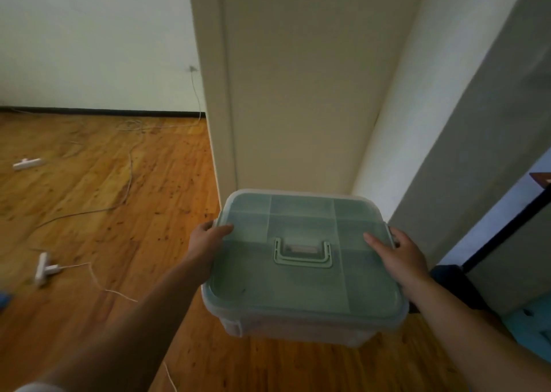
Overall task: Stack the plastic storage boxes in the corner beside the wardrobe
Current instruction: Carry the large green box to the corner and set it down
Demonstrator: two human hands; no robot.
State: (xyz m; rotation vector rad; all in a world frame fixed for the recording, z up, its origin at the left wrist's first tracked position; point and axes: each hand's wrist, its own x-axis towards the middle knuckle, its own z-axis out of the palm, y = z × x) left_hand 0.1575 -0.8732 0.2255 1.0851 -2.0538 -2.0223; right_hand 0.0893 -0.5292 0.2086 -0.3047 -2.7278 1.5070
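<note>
1. Head view: box (pixel 304 272) with green lid (pixel 298 284) dead centre, lid up, handle (pixel 302 251) folded flat at the middle; seemingly carried above the floor (pixel 104 183), though hard to confirm.
2. Gripped at both sides: left hand (pixel 205 242) at 9 o'clock of the lid, right hand (pixel 399 254) at 3 o'clock, equally near.
3. Thumbs (pixel 222 230) laid flat over the lid edge, pointing inward; other fingers wrapped down the side walls, tips hidden, so spread or together cannot be told.
4. Corner (pixel 356 180) straight ahead at 12 o'clock, between wardrobe (pixel 298 93) and pale wall (pixel 396 108); box roughly square, far edge about parallel to the wardrobe, so probably just forward and down, little turning.
5. Corner floor hidden behind the box; another box there impossible to tell.
6. Farther out: grey panel (pixel 477 153) at 2 o'clock; cable (pixel 128 168) and white plugs (pixel 44 268) at 9 to 10 o'clock, well apart.
</note>
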